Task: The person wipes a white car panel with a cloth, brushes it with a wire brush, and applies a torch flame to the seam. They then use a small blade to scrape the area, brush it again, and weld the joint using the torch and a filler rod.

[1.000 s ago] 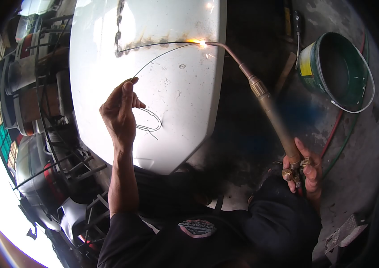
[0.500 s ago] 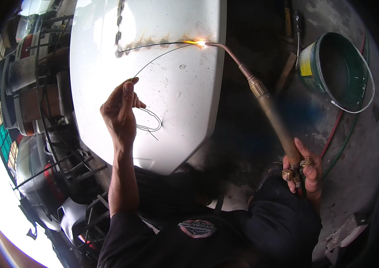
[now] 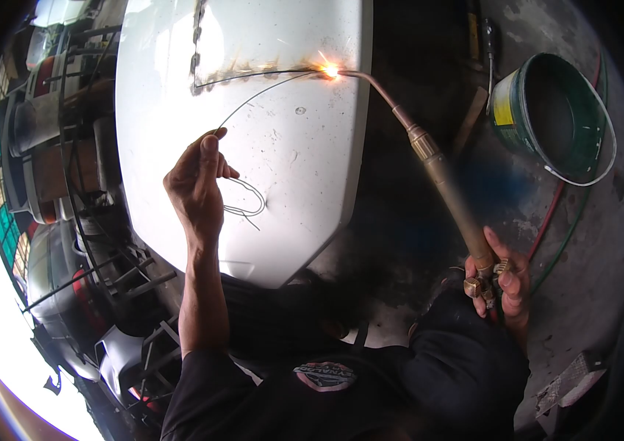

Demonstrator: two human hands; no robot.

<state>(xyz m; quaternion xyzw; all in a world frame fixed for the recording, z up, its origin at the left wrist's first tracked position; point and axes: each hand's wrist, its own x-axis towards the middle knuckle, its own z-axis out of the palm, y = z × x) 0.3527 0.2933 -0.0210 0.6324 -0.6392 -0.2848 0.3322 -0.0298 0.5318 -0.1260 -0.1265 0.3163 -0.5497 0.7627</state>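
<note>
Between thumb and fingers, my left hand [image 3: 198, 173] pinches a thin welding wire [image 3: 252, 98], above a white metal panel [image 3: 305, 162]. The wire arcs up to a bright glowing spot on the panel, and its looped tail hangs below my hand. My right hand [image 3: 507, 279] is wrapped around the valve end of a brass gas welding torch [image 3: 440, 180]. The torch's bent copper tip points left at the glow, where sparks fly. A dark, scorched seam [image 3: 253, 74] runs left from there; a line of weld spots [image 3: 196, 44] goes up from its far end.
A green bucket [image 3: 507, 110] with a wire handle stands on the concrete floor at right. Red [image 3: 547, 220] and green hoses [image 3: 565, 239] run past it. A hammer [image 3: 474, 33] and a ratchet [image 3: 490, 51] lie farther up. Stacked car parts [image 3: 62, 272] on racks fill the left side.
The glow at the torch tip has grown brighter and now throws sparks; the orange flame along the seam has shrunk. My hands have barely moved.
</note>
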